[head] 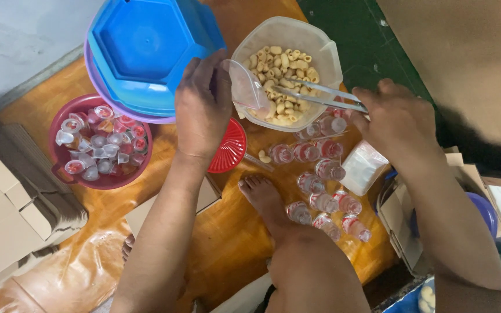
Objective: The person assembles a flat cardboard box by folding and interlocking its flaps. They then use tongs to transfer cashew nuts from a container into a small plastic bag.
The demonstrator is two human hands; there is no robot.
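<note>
Mid-fill, I reckon: left hand grips small cup over snack tub, right hand pinching tongs shut, needs a grab.

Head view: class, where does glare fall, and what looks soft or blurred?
Head view: glare sheens the orange floor covering at lower left; the left hand with its clear cup and the right hand with metal tongs look slightly soft; the macaroni tub is evenly lit.

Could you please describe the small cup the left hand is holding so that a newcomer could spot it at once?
Find the clear tub of pale pasta. At its left rim, the left hand tilts a small clear plastic cup. Unlike the filled cups in the maroon bowl, it is held.
</note>
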